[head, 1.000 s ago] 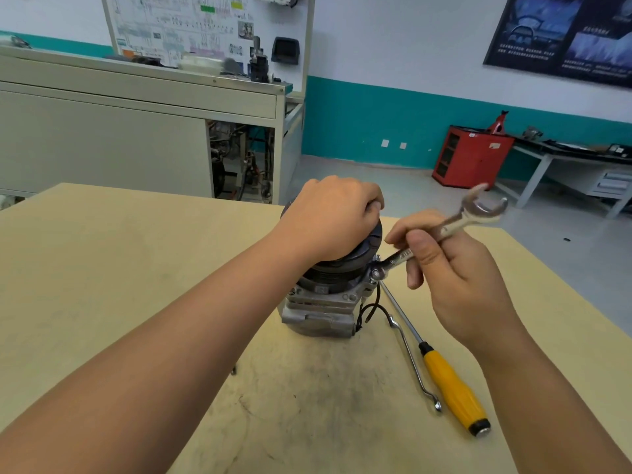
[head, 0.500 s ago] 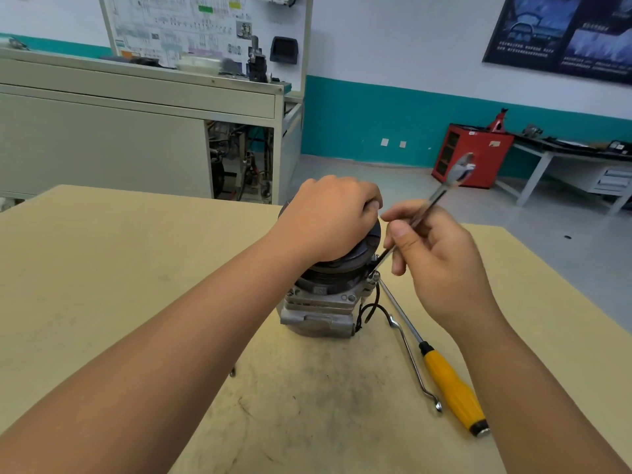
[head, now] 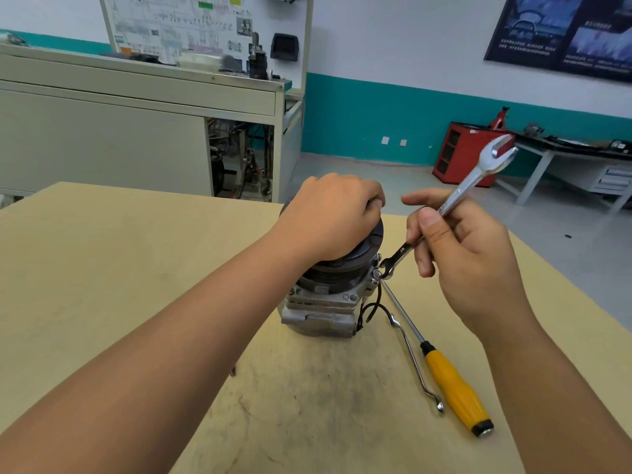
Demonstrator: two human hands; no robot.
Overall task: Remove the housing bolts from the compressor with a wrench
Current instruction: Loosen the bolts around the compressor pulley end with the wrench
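Observation:
A grey metal compressor (head: 318,307) stands upright on the wooden table (head: 102,268), its black pulley on top. My left hand (head: 328,217) grips the pulley from above, fingers curled over its far edge. My right hand (head: 458,254) pinches the shaft of a double open-end wrench (head: 455,200) between thumb and fingers. The wrench's lower jaw sits at a housing bolt (head: 377,274) on the compressor's upper right side. Its upper jaw points up and to the right.
A yellow-handled screwdriver (head: 451,381) and a thin bent metal rod (head: 415,360) lie on the table right of the compressor. A black wire (head: 371,307) hangs from the compressor's side. A small dark bit (head: 233,371) lies near my left forearm.
The wrench swung about its lower jaw at the bolt: first steeper, now lower and rightward again. My right hand followed it. My left hand stayed on the pulley.

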